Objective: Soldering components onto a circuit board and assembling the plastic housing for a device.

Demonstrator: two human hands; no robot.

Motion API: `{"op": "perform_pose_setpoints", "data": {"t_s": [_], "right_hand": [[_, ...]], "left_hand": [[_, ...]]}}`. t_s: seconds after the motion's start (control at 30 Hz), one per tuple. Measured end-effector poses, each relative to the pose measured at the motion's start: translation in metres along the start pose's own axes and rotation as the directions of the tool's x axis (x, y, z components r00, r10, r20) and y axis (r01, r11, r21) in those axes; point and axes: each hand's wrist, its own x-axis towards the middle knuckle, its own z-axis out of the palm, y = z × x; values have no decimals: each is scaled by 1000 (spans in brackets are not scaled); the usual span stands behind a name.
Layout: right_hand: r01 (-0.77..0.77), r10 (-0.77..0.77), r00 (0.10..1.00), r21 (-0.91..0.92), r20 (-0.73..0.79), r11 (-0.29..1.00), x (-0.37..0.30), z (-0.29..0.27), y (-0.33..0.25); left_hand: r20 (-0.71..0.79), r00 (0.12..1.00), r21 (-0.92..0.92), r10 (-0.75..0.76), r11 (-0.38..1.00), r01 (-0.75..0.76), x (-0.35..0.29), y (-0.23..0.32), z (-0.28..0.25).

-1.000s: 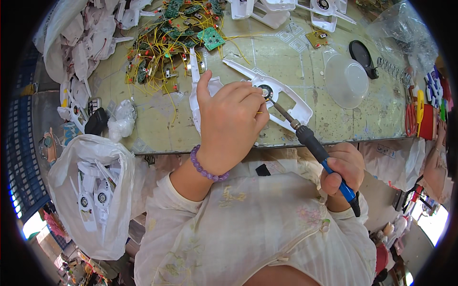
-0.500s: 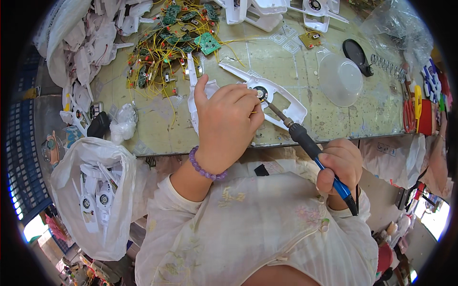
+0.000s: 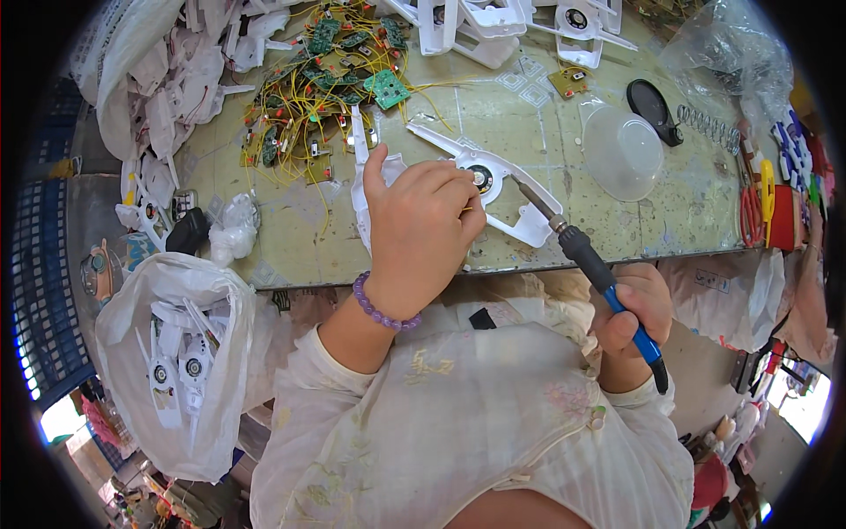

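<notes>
My right hand [image 3: 636,309] grips a soldering iron [image 3: 583,250] with a blue and black handle. Its metal tip lies over the right part of a white plastic shell [image 3: 533,231], apart from the round black speaker [image 3: 480,179] set in that shell. My left hand [image 3: 427,216], with a purple bead bracelet above it, is closed at the speaker's left edge. Its thumb sticks up, while the other fingers curl together; what they pinch is hidden, though a bit of yellow wire shows below them. Another white shell piece [image 3: 360,145] lies partly behind this hand.
Circuit boards with yellow wires [image 3: 335,88] lie heaped beyond my left hand. White shells fill bags at the far left and a white bag [image 3: 233,370] beside me. A clear plastic lid [image 3: 624,159], black oval part [image 3: 652,108], metal spring [image 3: 709,128] and red-handled tool [image 3: 751,216] lie right.
The soldering iron's tip has pulled back from the speaker, moving right over the shell. My right hand has shifted slightly right with it. The left hand has kept its place at the speaker.
</notes>
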Motion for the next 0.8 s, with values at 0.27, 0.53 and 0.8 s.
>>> {"op": "perform_pose_setpoints", "data": {"t_s": [0.27, 0.53, 0.8], "right_hand": [[-77, 78, 991, 12, -106, 997, -4, -4, 3], [-93, 120, 959, 112, -258, 989, -17, -3, 12], [-118, 133, 968, 78, -214, 990, -10, 6, 5]], "left_hand": [[-18, 998, -173, -60, 983, 56, -1, -6, -35], [-44, 985, -133, -169, 978, 162, -35, -9, -48], [29, 959, -412, -283, 871, 269, -22, 8, -30]]}}
